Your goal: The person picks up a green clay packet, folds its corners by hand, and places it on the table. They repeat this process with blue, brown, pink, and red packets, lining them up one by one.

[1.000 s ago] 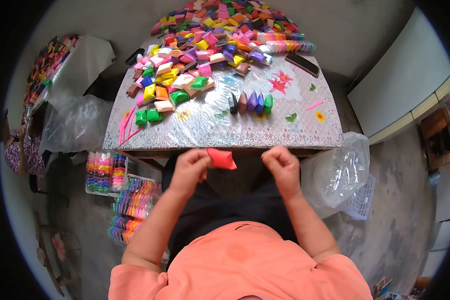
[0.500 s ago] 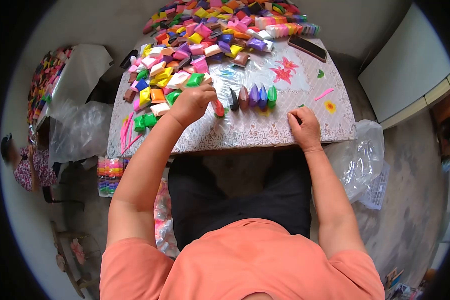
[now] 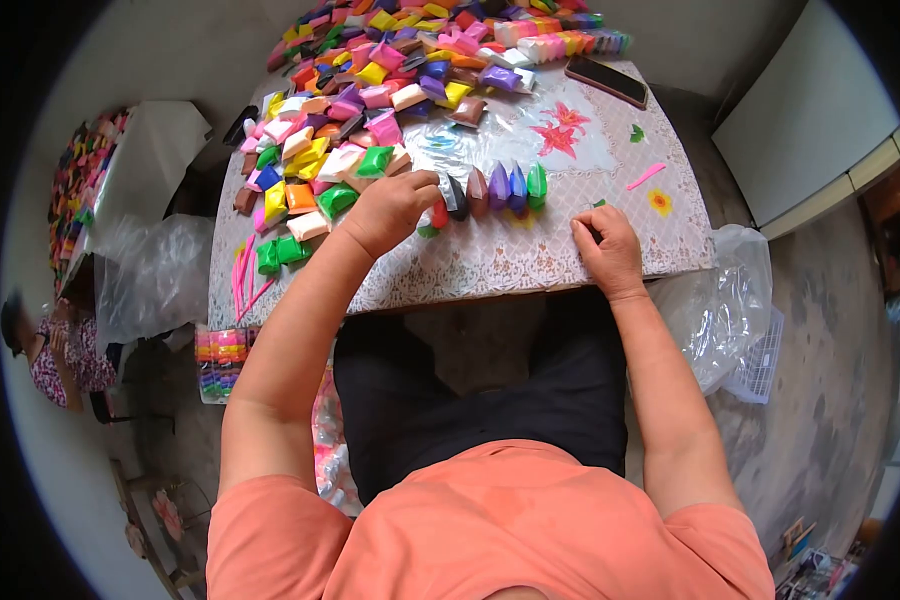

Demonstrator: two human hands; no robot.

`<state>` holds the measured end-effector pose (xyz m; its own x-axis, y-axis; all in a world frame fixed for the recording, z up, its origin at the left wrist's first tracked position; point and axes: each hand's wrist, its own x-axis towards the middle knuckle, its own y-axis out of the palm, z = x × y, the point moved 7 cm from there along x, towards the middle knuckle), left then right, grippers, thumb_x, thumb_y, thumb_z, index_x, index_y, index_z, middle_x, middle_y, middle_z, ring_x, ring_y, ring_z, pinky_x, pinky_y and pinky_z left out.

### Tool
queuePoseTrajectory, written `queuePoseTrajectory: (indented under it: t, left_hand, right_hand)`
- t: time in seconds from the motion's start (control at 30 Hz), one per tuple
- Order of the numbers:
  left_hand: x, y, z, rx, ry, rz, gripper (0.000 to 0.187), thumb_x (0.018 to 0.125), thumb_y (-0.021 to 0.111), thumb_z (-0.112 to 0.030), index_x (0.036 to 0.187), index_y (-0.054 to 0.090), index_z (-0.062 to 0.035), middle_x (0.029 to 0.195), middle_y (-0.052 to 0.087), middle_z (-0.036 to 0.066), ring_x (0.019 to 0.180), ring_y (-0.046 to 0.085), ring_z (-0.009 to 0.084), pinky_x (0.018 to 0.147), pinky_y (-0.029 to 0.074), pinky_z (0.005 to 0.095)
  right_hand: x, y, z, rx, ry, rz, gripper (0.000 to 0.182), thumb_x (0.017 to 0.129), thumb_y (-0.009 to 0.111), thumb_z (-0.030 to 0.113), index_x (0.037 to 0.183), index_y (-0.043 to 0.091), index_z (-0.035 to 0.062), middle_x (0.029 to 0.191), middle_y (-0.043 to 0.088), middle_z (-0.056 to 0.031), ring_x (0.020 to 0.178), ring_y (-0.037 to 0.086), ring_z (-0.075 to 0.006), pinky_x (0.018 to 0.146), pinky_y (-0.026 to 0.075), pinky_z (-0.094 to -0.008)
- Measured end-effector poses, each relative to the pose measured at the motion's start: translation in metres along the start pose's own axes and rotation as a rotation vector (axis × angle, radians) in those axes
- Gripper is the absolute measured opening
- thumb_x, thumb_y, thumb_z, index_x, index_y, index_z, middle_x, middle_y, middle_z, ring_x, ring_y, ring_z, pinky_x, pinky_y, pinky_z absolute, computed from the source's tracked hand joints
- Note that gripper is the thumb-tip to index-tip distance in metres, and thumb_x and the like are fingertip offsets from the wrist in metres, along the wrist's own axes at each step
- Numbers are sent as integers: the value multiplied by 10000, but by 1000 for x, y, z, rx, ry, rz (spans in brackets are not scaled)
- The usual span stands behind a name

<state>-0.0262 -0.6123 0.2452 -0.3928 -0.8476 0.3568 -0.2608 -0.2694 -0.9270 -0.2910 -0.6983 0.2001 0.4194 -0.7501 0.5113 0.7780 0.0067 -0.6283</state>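
Observation:
On the lace-patterned tablecloth, several small packets stand in a row: a red one, a black one, a brown one, purple and blue ones and a green one. My left hand is closed at the row's left end, its fingers pinched on the red packet, which they partly cover. To the right of the row my right hand rests near the table's front edge, fingers curled, with nothing visible in them.
A large heap of colourful packets covers the table's back left. A phone lies at the back right, and pink strips lie on both sides. Clear plastic bags hang beside the table. A person is at the far left.
My left hand has moved slightly right with the red packet, which is now beside the black one. The view has shifted a little. My right hand keeps its place.

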Motion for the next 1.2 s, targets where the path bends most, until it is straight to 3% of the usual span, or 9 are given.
queuePoseTrajectory:
  t: [0.07,0.17,0.27,0.3,0.43,0.57,0.67,0.8,1.2]
  left_hand:
    - [-3,1,2,-23,-48,-15,222,783,557,71,968,630,-28,1066,637,117,911,639,316,773,530,354]
    - [-10,-11,-4,-34,-56,-256,348,761,530,75,1079,603,-48,1124,615,123,875,648,280,765,535,338]
    - [-27,-3,10,-414,-358,-291,514,769,525,96,1254,540,-72,1271,562,162,882,653,245,786,533,312]
    - [-34,4,17,-503,-440,-293,610,751,605,52,1335,480,-70,1312,533,164,864,638,200,768,524,292]
    - [-49,28,27,-755,-632,-303,804,663,786,-74,1377,421,-13,1250,571,136,821,595,151,716,513,270]
    - [-47,50,36,-750,-645,-353,685,682,780,-67,1301,491,-3,1033,668,91,745,589,126,696,517,270]
    - [-36,49,30,-735,-687,-297,603,733,736,9,1283,490,0,1068,636,75,762,581,89,673,509,234]
    - [-31,51,29,-715,-698,-301,489,745,737,1,1197,552,-24,972,653,43,687,574,74,637,499,224]
    - [-35,57,26,-532,-635,-343,425,748,735,-10,1151,599,-22,957,664,92,819,658,149,735,531,291]
  right_hand:
    - [-1,-1,1,1,-18,-9,54,810,676,116,812,647,71,795,591,-75,789,574,-259,711,467,-356]
    - [0,1,-1,4,-25,-10,55,806,678,128,812,649,82,801,597,-75,797,578,-267,713,473,-371]
    - [-1,1,0,0,-23,-12,53,802,678,136,812,650,92,806,601,-74,805,581,-276,711,477,-385]
    - [-1,0,0,-2,-23,-15,52,802,677,135,812,651,92,806,601,-74,806,581,-276,710,476,-385]
    - [-1,0,0,-1,-46,-23,45,802,674,129,812,651,91,804,599,-74,805,579,-275,706,474,-381]
    - [-2,1,0,-1,-32,-19,46,802,674,128,811,651,89,802,599,-74,808,578,-272,711,473,-379]
    - [0,1,-1,-2,-28,-22,48,800,676,127,809,650,87,803,600,-75,808,579,-272,716,473,-377]
    - [-1,1,2,1,-48,-34,46,798,675,119,806,647,84,803,601,-78,801,580,-274,718,474,-376]
    - [-1,1,4,1,-54,-20,48,798,672,91,798,636,59,795,602,-90,790,581,-271,715,471,-364]
